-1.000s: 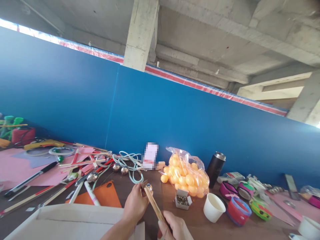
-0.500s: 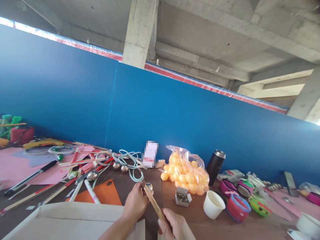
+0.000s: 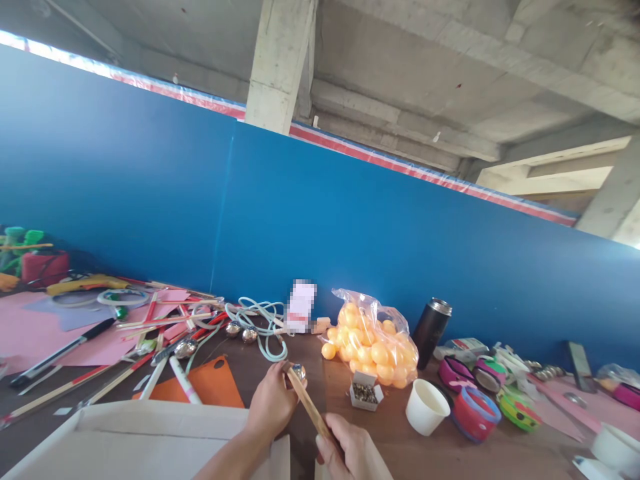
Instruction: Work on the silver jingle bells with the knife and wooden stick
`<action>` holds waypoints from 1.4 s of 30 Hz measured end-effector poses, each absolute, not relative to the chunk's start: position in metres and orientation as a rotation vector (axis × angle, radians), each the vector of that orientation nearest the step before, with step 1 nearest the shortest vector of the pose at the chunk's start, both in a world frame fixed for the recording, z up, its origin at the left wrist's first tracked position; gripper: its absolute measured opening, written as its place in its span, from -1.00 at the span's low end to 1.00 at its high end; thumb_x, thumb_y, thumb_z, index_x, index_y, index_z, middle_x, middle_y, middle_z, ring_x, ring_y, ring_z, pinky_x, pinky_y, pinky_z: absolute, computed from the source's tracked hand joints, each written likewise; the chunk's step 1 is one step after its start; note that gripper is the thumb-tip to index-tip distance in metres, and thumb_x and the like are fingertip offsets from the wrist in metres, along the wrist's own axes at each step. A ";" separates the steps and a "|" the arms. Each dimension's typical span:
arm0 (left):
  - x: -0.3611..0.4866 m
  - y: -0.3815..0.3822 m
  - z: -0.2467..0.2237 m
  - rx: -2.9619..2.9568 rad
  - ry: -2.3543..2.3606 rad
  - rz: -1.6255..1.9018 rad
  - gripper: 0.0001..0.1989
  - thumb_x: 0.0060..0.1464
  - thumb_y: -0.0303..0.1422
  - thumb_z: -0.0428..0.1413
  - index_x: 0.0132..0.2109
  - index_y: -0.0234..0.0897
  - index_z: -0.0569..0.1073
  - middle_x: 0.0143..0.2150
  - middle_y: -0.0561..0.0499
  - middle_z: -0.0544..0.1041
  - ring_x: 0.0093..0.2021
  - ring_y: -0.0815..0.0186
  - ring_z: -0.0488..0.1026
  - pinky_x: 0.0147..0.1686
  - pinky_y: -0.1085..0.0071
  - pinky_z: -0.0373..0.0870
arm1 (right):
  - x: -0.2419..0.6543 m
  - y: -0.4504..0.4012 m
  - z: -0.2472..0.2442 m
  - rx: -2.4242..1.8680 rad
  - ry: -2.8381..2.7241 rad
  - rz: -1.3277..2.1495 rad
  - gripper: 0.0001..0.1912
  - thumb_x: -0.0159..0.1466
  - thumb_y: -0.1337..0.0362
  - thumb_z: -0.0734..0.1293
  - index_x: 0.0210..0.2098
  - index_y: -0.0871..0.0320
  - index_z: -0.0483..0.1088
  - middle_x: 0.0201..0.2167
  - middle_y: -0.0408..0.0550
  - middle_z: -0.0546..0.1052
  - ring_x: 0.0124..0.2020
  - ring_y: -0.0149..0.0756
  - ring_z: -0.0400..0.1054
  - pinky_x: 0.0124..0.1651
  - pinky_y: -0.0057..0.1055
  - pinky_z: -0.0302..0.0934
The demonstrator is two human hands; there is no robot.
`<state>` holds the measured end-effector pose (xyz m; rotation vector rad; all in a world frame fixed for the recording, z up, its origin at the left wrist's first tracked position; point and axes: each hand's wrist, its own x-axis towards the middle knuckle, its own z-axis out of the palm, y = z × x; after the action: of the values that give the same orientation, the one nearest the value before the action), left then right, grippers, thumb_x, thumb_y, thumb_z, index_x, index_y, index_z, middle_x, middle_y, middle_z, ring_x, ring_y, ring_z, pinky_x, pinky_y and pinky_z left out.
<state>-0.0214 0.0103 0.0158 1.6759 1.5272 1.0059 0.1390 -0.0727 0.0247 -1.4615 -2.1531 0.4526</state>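
Between my hands a brown wooden stick (image 3: 312, 408) slants from upper left to lower right. A shiny silver bell (image 3: 299, 372) shows at its far end. My left hand (image 3: 273, 401) is closed at that end, beside the bell; its fingertips are partly hidden, so whether it grips the stick, the bell or both is unclear. My right hand (image 3: 350, 445) is wrapped round the near end of the stick, thumb along it. Right of the stick stands a small open box of little metal pieces (image 3: 365, 393). Behind it lies a clear bag of orange balls (image 3: 373, 347).
A white cup (image 3: 427, 408), a black flask (image 3: 432, 333) and coloured bands (image 3: 475, 415) stand to the right. Pale cord (image 3: 270, 347) with silver bells, an orange sheet (image 3: 215, 383), sticks and pens lie left. White cardboard (image 3: 160, 440) is in front; a blue partition (image 3: 350, 220) rises behind.
Almost nothing differs. Both hands keep their hold at the stick and bell, and the view has shifted very slightly.
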 end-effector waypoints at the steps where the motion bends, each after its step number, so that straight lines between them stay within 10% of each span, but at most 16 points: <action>1: -0.021 0.010 0.016 1.675 1.525 1.003 -0.71 -0.06 -0.25 0.06 -0.14 -0.22 0.38 -0.12 -0.06 0.50 -0.17 0.28 0.47 -0.26 0.51 0.26 | 0.139 -0.073 0.025 -1.468 -2.153 0.453 -0.71 0.27 0.08 0.06 -0.40 0.13 0.22 -0.52 -0.06 0.49 -0.48 -0.30 0.38 -0.42 -0.54 0.16; 42: -0.021 0.015 0.003 1.731 1.506 1.016 -0.75 -0.05 -0.23 0.04 -0.19 -0.18 0.39 -0.10 -0.02 0.48 -0.16 0.28 0.45 -0.23 0.49 0.25 | 0.140 -0.072 0.024 -1.514 -2.164 0.417 -0.70 0.25 0.08 0.08 -0.39 0.15 0.27 -0.51 -0.07 0.44 -0.50 -0.31 0.34 -0.46 -0.54 0.13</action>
<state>-0.0214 0.0152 0.0034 1.7313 1.5056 1.0164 0.1403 -0.0716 0.0237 -1.5144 -2.1639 0.4174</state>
